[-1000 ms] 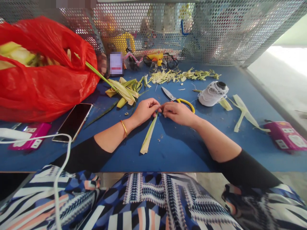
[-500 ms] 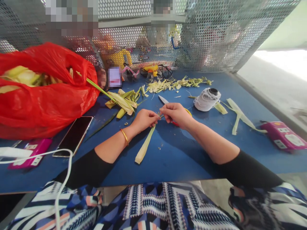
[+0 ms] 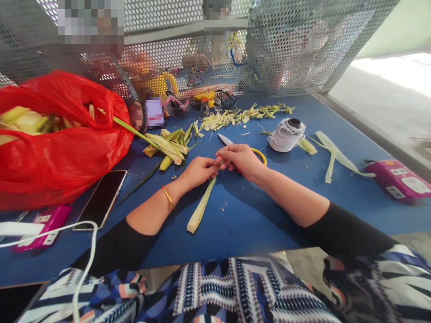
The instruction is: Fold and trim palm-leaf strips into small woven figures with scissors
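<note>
My left hand (image 3: 201,172) is closed in a pinch on the narrow upper end of a pale green corn husk strip (image 3: 201,207), whose wide end hangs toward me over the table. Close against it, my right hand (image 3: 241,159) has its thumb and fingers pinched together at the strip's tip. What lies between the right fingertips is too small to make out. Partly hidden beneath the right hand are scissors (image 3: 224,139) with a yellow and red handle. A cone of white thread (image 3: 286,137) stands just beyond, to the right.
A red plastic bag (image 3: 63,166) of husks fills the left side, near a phone (image 3: 101,199) and white cable (image 3: 95,242). Husk pieces (image 3: 168,146) and small cut bits (image 3: 232,117) lie ahead, before a perforated metal screen (image 3: 289,54). Magenta packs (image 3: 399,179) lie at both sides.
Both hands have drawn closer together at the strip's tip, and the thin end between them is now mostly covered. The view has shifted slightly.
</note>
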A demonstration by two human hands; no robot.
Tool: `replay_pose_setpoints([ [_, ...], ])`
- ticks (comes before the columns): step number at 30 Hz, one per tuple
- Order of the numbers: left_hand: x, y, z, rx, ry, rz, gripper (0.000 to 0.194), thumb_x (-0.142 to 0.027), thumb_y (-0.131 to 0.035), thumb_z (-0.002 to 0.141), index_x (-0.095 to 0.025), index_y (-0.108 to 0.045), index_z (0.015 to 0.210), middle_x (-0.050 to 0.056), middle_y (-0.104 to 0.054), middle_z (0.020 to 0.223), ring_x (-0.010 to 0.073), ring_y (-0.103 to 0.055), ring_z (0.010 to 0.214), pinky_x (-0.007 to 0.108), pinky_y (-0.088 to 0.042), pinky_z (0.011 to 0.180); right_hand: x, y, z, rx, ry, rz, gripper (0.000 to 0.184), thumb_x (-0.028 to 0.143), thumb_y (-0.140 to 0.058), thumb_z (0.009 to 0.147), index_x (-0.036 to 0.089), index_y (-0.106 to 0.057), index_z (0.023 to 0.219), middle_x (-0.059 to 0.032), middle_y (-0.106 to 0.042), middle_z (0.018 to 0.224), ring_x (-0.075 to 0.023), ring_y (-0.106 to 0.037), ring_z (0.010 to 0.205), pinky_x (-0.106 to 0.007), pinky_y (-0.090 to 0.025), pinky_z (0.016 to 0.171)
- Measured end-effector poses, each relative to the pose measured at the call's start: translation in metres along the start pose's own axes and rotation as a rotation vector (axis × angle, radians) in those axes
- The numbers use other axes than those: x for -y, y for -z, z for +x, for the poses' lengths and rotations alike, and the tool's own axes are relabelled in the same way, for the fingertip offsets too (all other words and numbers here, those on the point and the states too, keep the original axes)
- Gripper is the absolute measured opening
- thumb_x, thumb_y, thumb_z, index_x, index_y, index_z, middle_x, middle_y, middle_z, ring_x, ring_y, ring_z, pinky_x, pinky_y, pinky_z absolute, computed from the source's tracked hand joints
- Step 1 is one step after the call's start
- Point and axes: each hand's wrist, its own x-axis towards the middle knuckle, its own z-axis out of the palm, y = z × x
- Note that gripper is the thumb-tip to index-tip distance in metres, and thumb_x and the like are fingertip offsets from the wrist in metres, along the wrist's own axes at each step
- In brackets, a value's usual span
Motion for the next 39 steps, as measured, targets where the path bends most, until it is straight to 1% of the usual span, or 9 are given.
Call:
replay_pose_setpoints([
  [5, -0.001, -0.002, 0.000, -0.063, 0.011, -0.056, 0.012, -0.028, -0.070, 0.075, -0.016, -0.071, 0.071, -0.003, -0.061, 0.058, 0.0084, -0.051, 0.052, 0.021, -0.039, 0.051, -0.006, 0.007, 0.005, 0.008, 0.179, -0.108, 0.016, 0.009, -0.063, 0.081, 0.018, -0.068, 0.093, -0.0033, -0.075, 0.089, -0.0109, -0.067, 0.068, -0.023, -0.052, 0.064],
  [7, -0.002, -0.003, 0.001, -0.085, 0.034, -0.129, 0.011, -0.027, -0.069, 0.075, -0.016, -0.070, 0.073, -0.002, -0.061, 0.059, 0.0077, -0.051, 0.051, 0.020, -0.040, 0.051, -0.007, 0.015, 0.005, -0.068, 0.361, -0.315, 0.024, 0.011, -0.067, 0.076, 0.020, -0.070, 0.098, -0.0017, -0.073, 0.091, -0.0121, -0.064, 0.071, -0.027, -0.051, 0.069],
  [9, -0.002, -0.003, 0.001, -0.078, 0.048, -0.172, 0.010, -0.027, -0.070, 0.074, -0.017, -0.069, 0.072, -0.002, -0.060, 0.059, 0.0072, -0.050, 0.051, 0.019, -0.039, 0.050, -0.007, 0.023, 0.002, -0.139, 0.474, -0.565, 0.012, 0.016, -0.069, 0.076, 0.020, -0.072, 0.087, 0.0000, -0.068, 0.079, -0.0125, -0.059, 0.067, -0.027, -0.046, 0.067],
  [14, -0.002, -0.001, 0.001, -0.063, 0.047, -0.206, 0.011, -0.027, -0.071, 0.074, -0.017, -0.069, 0.072, -0.002, -0.061, 0.061, 0.0068, -0.050, 0.052, 0.019, -0.038, 0.049, -0.010, 0.023, -0.007, -0.042, 0.297, -0.892, 0.006, 0.027, -0.076, 0.074, 0.021, -0.073, 0.073, 0.0002, -0.069, 0.070, -0.0134, -0.056, 0.063, -0.027, -0.035, 0.059],
  [17, -0.002, 0.001, 0.002, -0.051, 0.040, -0.232, 0.009, -0.025, -0.071, 0.074, -0.016, -0.072, 0.075, -0.001, -0.063, 0.063, 0.0067, -0.051, 0.053, 0.019, -0.037, 0.048, -0.012, 0.014, -0.009, -0.096, 0.284, -0.989, 0.008, 0.029, -0.078, 0.072, 0.023, -0.075, 0.071, -0.0008, -0.071, 0.076, -0.0143, -0.057, 0.067, -0.027, -0.033, 0.058],
  [25, 0.002, -0.001, 0.003, -0.164, 0.066, -0.310, 0.019, -0.029, -0.079, 0.066, -0.016, -0.074, 0.079, 0.002, -0.071, 0.070, 0.0072, -0.052, 0.052, 0.020, -0.035, 0.045, -0.013, 0.016, -0.007, -0.067, 0.237, -0.892, 0.014, 0.021, -0.071, 0.077, 0.020, -0.067, 0.063, 0.0011, -0.065, 0.065, -0.0132, -0.053, 0.062, -0.027, -0.034, 0.061],
  [31, 0.001, 0.001, 0.003, -0.168, 0.055, -0.312, 0.030, -0.031, -0.087, 0.050, -0.016, -0.072, 0.071, -0.002, -0.063, 0.057, 0.0074, -0.049, 0.049, 0.020, -0.033, 0.043, -0.018, 0.022, -0.008, 0.099, 0.436, -0.909, 0.013, 0.017, -0.070, 0.077, 0.019, -0.065, 0.065, 0.0010, -0.063, 0.070, -0.0128, -0.055, 0.068, -0.026, -0.038, 0.066],
  [34, 0.000, 0.001, 0.001, -0.160, 0.035, -0.318, 0.030, -0.031, -0.087, 0.048, -0.016, -0.071, 0.070, -0.001, -0.062, 0.058, 0.0078, -0.050, 0.050, 0.020, -0.033, 0.043, -0.021, 0.022, -0.004, -0.002, 0.522, -0.828, 0.005, 0.019, -0.064, 0.082, 0.018, -0.067, 0.085, -0.0027, -0.069, 0.085, -0.0139, -0.060, 0.071, -0.027, -0.043, 0.067],
  [39, -0.002, 0.000, -0.001, -0.149, 0.019, -0.281, 0.027, -0.029, -0.085, 0.048, -0.017, -0.071, 0.067, -0.002, -0.062, 0.058, 0.0080, -0.049, 0.051, 0.020, -0.033, 0.044, -0.028, 0.021, 0.005, 0.052, 0.508, -0.738, 0.037, 0.006, -0.049, 0.084, 0.018, -0.058, 0.118, -0.0079, -0.075, 0.109, -0.0171, -0.071, 0.087, -0.032, -0.052, 0.082],
])
